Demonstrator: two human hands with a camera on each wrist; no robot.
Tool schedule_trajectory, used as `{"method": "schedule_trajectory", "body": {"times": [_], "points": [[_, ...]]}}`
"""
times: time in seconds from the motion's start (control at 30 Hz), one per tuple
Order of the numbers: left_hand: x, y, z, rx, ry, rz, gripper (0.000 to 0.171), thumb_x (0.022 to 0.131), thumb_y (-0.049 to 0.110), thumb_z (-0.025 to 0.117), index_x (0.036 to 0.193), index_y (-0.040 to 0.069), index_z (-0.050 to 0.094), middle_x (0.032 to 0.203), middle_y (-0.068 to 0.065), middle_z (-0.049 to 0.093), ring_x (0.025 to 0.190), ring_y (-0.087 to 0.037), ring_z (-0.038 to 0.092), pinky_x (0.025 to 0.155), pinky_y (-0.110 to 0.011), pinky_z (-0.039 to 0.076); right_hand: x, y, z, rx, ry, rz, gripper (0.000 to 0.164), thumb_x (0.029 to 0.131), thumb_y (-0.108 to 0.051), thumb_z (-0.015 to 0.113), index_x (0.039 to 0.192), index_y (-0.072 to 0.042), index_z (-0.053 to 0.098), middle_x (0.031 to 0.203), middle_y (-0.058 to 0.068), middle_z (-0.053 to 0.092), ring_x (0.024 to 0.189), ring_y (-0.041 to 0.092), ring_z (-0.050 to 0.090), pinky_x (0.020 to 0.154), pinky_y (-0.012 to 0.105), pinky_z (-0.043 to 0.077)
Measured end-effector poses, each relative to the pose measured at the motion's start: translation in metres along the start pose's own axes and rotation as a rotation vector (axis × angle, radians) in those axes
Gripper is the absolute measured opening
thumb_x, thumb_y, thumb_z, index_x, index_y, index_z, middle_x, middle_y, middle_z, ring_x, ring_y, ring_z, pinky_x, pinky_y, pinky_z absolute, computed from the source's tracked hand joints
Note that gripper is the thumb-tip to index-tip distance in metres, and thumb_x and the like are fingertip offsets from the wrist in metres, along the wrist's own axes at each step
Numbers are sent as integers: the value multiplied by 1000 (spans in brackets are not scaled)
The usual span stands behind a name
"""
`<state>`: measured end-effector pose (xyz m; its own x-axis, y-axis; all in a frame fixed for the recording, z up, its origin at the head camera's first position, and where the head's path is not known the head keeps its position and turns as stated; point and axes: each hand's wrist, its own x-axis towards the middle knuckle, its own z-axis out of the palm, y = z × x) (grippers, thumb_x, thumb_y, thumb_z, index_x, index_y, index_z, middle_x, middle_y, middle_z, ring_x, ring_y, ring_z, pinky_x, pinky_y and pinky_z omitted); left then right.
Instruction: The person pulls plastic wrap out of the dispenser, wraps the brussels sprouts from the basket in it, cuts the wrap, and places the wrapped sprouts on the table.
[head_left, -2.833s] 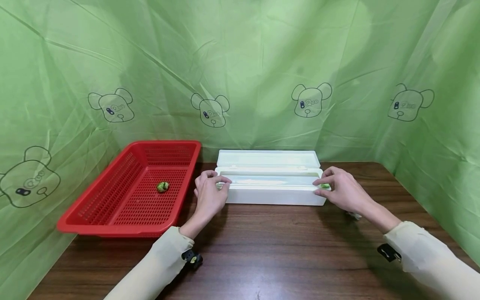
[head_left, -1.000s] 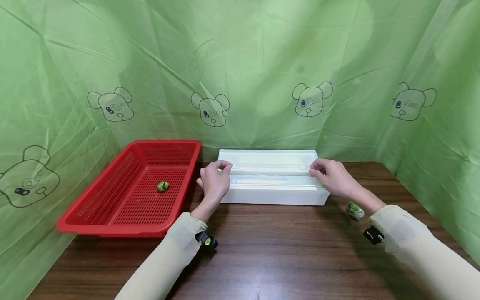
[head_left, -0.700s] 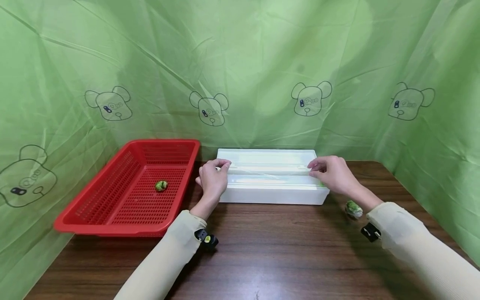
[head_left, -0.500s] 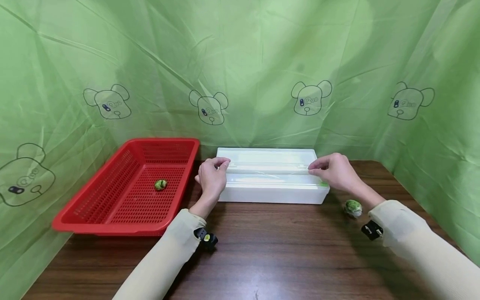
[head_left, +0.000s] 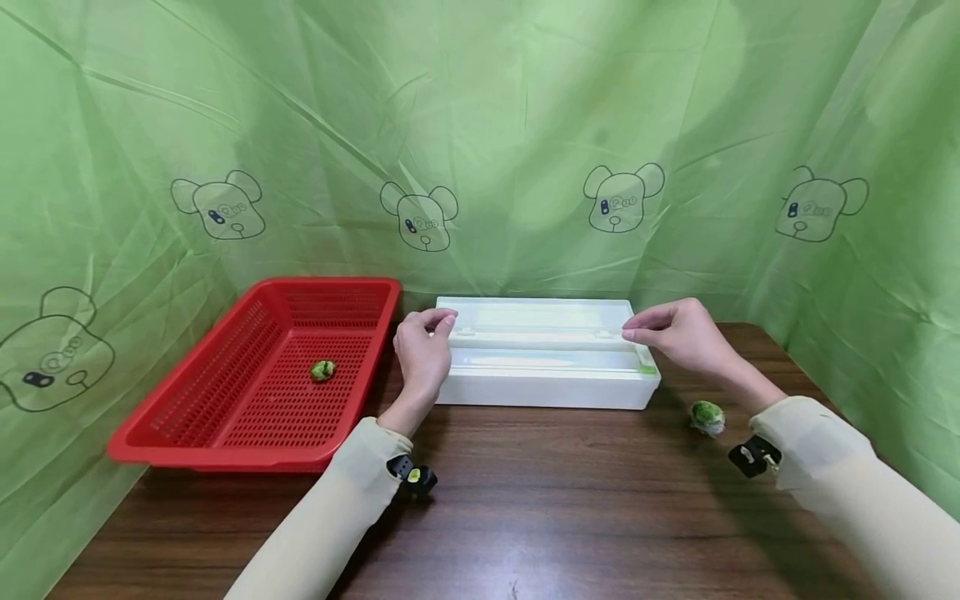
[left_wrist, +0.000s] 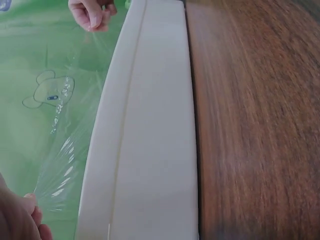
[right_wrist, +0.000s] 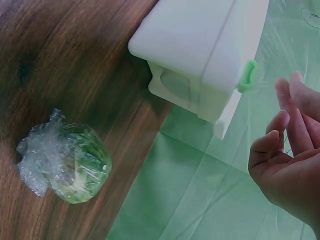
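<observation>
A white cling film dispenser stands with its lid tipped back. My left hand pinches one corner of a clear sheet of cling film above the box's left end. At the other end my right hand pinches the opposite corner between thumb and forefinger. The film stretches between the two hands, up from the box, and is nearly invisible in the head view. A green slide cutter sits at the box's right end, just below the right fingertips.
To the left stands a red perforated basket with a small green vegetable inside. A green vegetable wrapped in film lies on the wooden table, right of the box. A green cloth hangs behind.
Both hands have risen from the box's front edge and gone back, drawing film up. The right hand has lately shifted slightly right and up. The wrapped vegetable now shows fully beside the right wrist.
</observation>
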<state>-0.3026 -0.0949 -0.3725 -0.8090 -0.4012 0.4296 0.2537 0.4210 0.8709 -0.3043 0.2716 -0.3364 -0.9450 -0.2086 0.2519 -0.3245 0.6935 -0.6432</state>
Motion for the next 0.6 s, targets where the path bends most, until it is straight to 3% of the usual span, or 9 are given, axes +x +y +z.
{"method": "schedule_trajectory", "body": {"times": [0.2, 0.6], "points": [[1, 4, -2, -85, 36, 7, 10, 97, 5, 76, 102, 5, 84, 96, -11, 71, 88, -25, 65, 81, -37, 46, 0, -6, -5, -2, 14, 0, 22, 96, -24, 81, 108, -6, 83, 102, 10, 79, 89, 14, 71, 72, 23, 54], [5, 10, -7, -125, 58, -9, 10, 95, 10, 80, 104, 9, 85, 95, -7, 74, 84, -20, 62, 76, -33, 46, 0, -10, -15, 21, 37, 4, 26, 96, -27, 81, 109, -5, 82, 100, 10, 79, 88, 15, 73, 72, 22, 54]]}}
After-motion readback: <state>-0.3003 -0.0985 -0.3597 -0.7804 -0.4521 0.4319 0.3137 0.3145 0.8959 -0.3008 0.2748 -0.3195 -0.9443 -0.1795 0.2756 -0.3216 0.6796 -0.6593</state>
